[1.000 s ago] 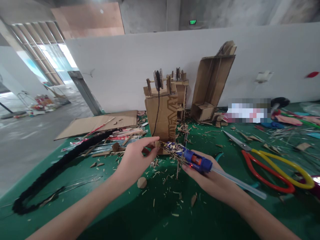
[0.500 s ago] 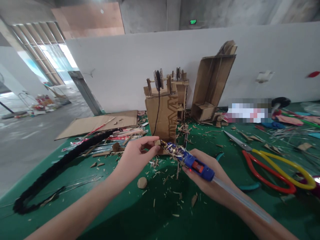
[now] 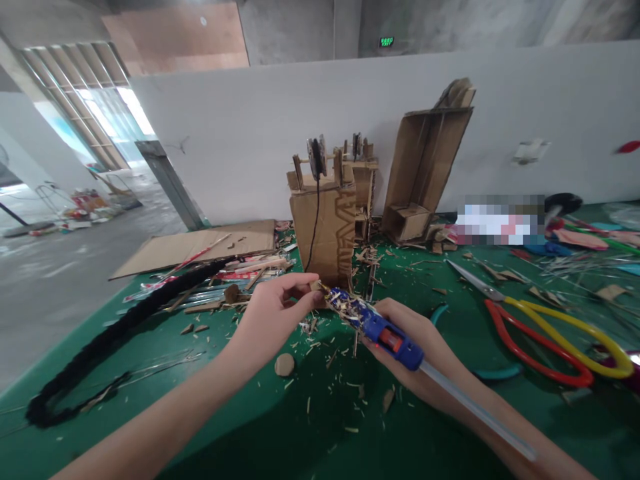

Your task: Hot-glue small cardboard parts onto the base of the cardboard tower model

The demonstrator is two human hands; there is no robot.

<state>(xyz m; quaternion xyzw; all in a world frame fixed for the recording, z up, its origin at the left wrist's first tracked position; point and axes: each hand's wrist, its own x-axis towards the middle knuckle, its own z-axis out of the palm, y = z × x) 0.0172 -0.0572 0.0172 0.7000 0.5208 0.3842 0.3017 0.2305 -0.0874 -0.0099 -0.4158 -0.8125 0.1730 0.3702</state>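
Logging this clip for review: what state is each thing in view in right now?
Blue hot glue gun: gripped in right hand, nozzle at the piece, clear stick protruding behind.
Small cardboard piece: pinched in left hand fingers.
Tall cardboard tower: upright.
Red-and-yellow-handled scissors: lying flat on the green table, handles apart.
Open cardboard box: leaning on wall.
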